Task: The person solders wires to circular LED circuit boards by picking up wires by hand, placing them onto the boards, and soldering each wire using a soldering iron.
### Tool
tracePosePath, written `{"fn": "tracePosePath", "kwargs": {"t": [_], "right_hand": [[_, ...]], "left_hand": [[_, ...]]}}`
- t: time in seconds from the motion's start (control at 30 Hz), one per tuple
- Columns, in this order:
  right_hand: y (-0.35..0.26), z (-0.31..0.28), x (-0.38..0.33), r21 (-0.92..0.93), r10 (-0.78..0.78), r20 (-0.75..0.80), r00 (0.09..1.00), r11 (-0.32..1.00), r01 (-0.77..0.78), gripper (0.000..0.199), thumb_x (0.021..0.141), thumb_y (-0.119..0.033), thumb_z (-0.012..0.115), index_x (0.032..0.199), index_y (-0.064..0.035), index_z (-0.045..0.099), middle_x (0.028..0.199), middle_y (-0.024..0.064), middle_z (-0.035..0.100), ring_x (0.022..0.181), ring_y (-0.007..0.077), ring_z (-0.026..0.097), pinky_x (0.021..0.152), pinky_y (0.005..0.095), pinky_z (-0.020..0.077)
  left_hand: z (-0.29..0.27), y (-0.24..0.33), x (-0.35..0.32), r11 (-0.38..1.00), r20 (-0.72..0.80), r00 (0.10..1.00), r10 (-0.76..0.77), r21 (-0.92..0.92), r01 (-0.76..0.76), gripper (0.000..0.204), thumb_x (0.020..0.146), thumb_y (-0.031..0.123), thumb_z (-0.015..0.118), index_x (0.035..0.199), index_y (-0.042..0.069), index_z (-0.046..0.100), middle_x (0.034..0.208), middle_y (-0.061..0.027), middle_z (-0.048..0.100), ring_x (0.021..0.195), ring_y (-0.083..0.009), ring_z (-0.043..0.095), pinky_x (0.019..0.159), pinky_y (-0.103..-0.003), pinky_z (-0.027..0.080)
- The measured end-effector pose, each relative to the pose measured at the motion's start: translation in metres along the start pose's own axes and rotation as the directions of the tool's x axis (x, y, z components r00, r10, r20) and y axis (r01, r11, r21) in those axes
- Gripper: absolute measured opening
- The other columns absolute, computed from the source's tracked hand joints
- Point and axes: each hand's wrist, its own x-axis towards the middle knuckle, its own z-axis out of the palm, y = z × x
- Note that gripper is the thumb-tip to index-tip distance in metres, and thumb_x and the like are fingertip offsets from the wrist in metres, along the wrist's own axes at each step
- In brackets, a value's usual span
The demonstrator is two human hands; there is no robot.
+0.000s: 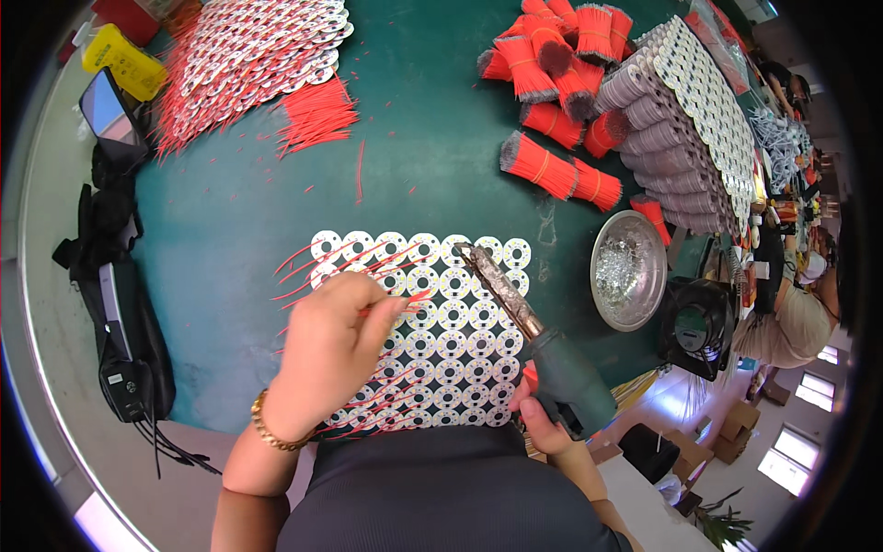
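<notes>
My left hand (333, 342), with a gold-coloured bracelet at the wrist, is closed in a pinch on a short red wire (419, 296) over a panel of round white LED circuit boards (452, 344). My right hand (544, 425) grips the dark green handle of a soldering gun (572, 379). Its long, crusted barrel points up and left, and the tip is over the top row of boards. Red wires trail from the left columns of boards; part of the panel is hidden behind my left hand.
Wired boards (262, 55) are stacked at the far left beside loose red wires (317, 115). Bundled red wires (543, 170) and stacked bare panels (708, 101) stand far right. Nearer are a metal bowl (655, 267) and a black fan (696, 329). A yellow bottle (126, 63) is at the left.
</notes>
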Motion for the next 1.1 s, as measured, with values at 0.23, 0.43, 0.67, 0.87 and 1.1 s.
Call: {"fn": "tracePosePath", "kwargs": {"t": [0.23, 0.43, 0.67, 0.87, 1.1], "right_hand": [[-0.022, 0.004, 0.013, -0.141, -0.116, 0.02, 0.993, 0.983, 0.117, 0.026, 0.081, -0.006, 0.067, 0.106, -0.0001, 0.065, 0.078, 0.0075, 0.065, 0.072, 0.0176, 0.064, 0.066, 0.0314, 0.0513], [-0.03, 0.0, 0.02, -0.386, -0.226, 0.025, 0.974, 0.896, 0.218, 0.028, 0.07, -0.014, 0.076, 0.097, -0.0075, 0.072, 0.089, 0.0086, 0.07, 0.071, 0.024, 0.069, 0.065, 0.0322, 0.0554], [-0.03, 0.002, 0.02, -0.395, -0.225, 0.038, 0.974, 0.891, 0.221, 0.038, 0.063, -0.016, 0.08, 0.099, -0.0062, 0.071, 0.095, 0.0098, 0.07, 0.07, 0.0241, 0.07, 0.062, 0.0311, 0.0567], [-0.034, 0.0, 0.021, -0.402, -0.244, 0.062, 0.968, 0.881, 0.248, 0.041, 0.064, -0.017, 0.08, 0.102, -0.0055, 0.071, 0.095, 0.0085, 0.07, 0.069, 0.024, 0.07, 0.062, 0.0316, 0.0566], [-0.023, 0.003, 0.009, -0.477, -0.184, 0.025, 0.983, 0.862, 0.174, 0.044, 0.064, -0.023, 0.08, 0.104, -0.007, 0.071, 0.095, 0.008, 0.07, 0.07, 0.0248, 0.07, 0.063, 0.0319, 0.0561]], "left_hand": [[0.02, -0.023, 0.004, 0.986, -0.059, 0.998, 0.01, 0.167, 0.0, 0.017, 0.089, 0.01, 0.069, 0.078, -0.001, 0.062, 0.067, -0.0126, 0.057, 0.056, -0.0254, 0.052, 0.055, -0.036, 0.041], [0.019, -0.021, 0.006, 0.983, -0.039, 0.999, 0.012, 0.182, -0.005, 0.018, 0.087, 0.011, 0.07, 0.077, -0.001, 0.061, 0.066, -0.0126, 0.057, 0.056, -0.026, 0.052, 0.054, -0.036, 0.041], [0.02, -0.024, 0.005, 0.986, -0.066, 0.998, 0.016, 0.167, -0.004, 0.017, 0.085, 0.009, 0.072, 0.076, -0.001, 0.061, 0.066, -0.0127, 0.057, 0.057, -0.0254, 0.053, 0.055, -0.036, 0.042], [0.018, -0.02, 0.004, 0.988, -0.062, 0.998, -0.003, 0.156, 0.013, 0.018, 0.088, 0.011, 0.07, 0.076, -0.001, 0.061, 0.066, -0.0124, 0.057, 0.057, -0.0249, 0.053, 0.055, -0.035, 0.042], [0.025, -0.023, 0.001, 0.977, -0.106, 0.994, 0.024, 0.213, -0.001, 0.019, 0.091, 0.012, 0.068, 0.078, 0.0, 0.061, 0.068, -0.0123, 0.057, 0.056, -0.0257, 0.053, 0.055, -0.036, 0.042]]}}
